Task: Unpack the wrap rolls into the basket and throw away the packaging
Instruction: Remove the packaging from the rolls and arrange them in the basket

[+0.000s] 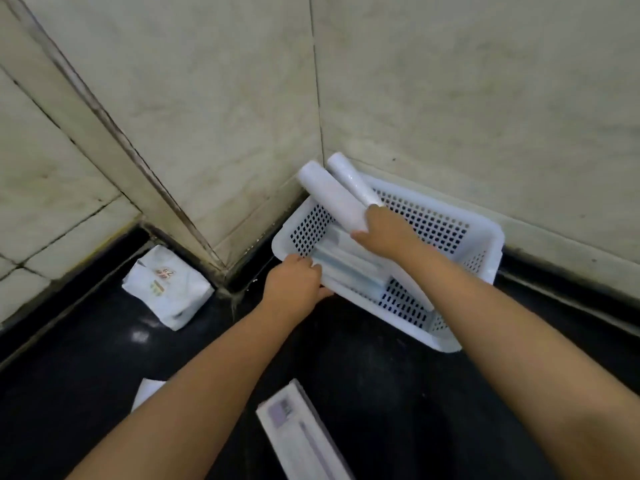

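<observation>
A white perforated plastic basket (460, 233) stands on the black counter in the corner of the tiled walls. My right hand (388, 233) grips two white wrap rolls (332, 195) by their near ends, and the rolls stick up over the basket's far left corner. My left hand (298, 282) holds the basket's near left rim, its fingers touching wrapped rolls (349, 268) that lie flat inside the basket. A long white wrap box (304, 434) with purple print lies on the counter near me.
A white printed package (166, 285) lies on the counter to the left of the basket, against the wall. A piece of white paper or packaging (147, 393) shows beside my left forearm. Tiled walls close off the back and left.
</observation>
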A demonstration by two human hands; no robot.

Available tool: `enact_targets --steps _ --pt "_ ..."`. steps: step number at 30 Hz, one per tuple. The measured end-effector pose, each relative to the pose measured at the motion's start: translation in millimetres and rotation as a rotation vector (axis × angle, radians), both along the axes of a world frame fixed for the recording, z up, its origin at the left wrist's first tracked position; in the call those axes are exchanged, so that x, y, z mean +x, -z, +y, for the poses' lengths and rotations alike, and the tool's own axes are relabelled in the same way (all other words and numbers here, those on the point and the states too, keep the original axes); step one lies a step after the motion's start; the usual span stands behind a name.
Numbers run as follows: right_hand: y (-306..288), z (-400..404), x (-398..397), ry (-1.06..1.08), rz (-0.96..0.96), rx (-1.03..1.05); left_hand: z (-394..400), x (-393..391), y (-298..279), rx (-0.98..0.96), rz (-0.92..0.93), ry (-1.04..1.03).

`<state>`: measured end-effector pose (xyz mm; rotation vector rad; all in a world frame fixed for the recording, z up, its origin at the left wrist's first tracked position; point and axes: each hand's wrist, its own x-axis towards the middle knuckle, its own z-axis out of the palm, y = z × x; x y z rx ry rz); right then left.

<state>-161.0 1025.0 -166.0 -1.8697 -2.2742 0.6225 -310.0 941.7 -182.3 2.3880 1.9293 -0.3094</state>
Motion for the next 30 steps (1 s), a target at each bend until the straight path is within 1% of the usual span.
enact_targets --steps 4,6,8,10,11,13,14,15,16,17,19,20,21,22,23,24,26,27,30 --pt "26.0 -5.3 -7.3 0.018 -0.153 0.162 2.2 -4.5 1.3 0.032 -0.064 0.019" --pt "30.4 -13.2 -4.8 0.034 -0.175 0.188 -2.8 -11.3 4.8 0.027 -0.157 0.043" --pt "30.2 -25.1 0.3 0.038 -0.146 0.195 -15.4 -18.6 8.6 -0.009 -0.257 0.051" --pt "26.3 -48.8 5.9 0.015 -0.065 0.245 -36.2 -25.5 14.9 -0.012 -0.319 0.062" --pt "23.3 -66.8 8.0 -0.02 0.017 0.296 -49.2 -28.9 19.5 -0.006 -0.355 0.053" --pt "16.3 -116.1 10.8 -0.105 0.223 0.397 -81.2 -35.0 29.0 -0.051 -0.458 -0.047" --pt "13.6 -144.3 12.1 -0.133 0.295 0.406 -98.3 -38.4 33.6 -0.077 -0.506 -0.117" --pt "12.8 -172.5 13.2 -0.15 0.333 0.376 -115.4 -42.1 37.2 -0.087 -0.541 -0.178" --pt "14.6 -198.3 12.4 -0.171 0.346 0.3 -131.1 -45.8 40.5 -0.085 -0.566 -0.219" --pt "18.2 -222.4 9.9 -0.187 0.331 0.178 -144.8 -49.4 43.0 -0.078 -0.593 -0.232" --pt "30.1 -269.0 2.4 -0.19 0.209 -0.127 -166.5 -55.3 45.1 -0.093 -0.669 -0.222" --pt "37.0 -289.6 -1.6 -0.176 0.129 -0.243 -173.2 -57.6 46.0 -0.108 -0.709 -0.242" --pt "43.8 -307.2 -6.7 -0.164 0.055 -0.295 -178.2 -58.7 47.3 -0.125 -0.742 -0.287" --pt "49.9 -320.6 -11.9 -0.143 0.004 -0.296 -181.7 -58.1 48.0 -0.154 -0.775 -0.367" --pt "54.6 -329.1 -16.4 -0.105 -0.012 -0.268 -184.6 -56.3 47.7 -0.206 -0.841 -0.493" --pt "57.1 -333.0 -19.7 -0.048 0.01 -0.241 -186.9 -53.2 45.7 -0.29 -0.952 -0.653" --pt "55.7 -330.7 -23.4 0.052 0.134 -0.209 -190.9 -45.2 34.3 -0.462 -1.246 -0.942" --pt "52.5 -327.8 -23.7 0.078 0.197 -0.186 -192.4 -41.8 28.8 -0.489 -1.347 -1.009" --pt "36.3 -320.4 -23.2 0.089 0.32 -0.055 -191.4 -38.4 7.7 -0.481 -1.583 -1.034"
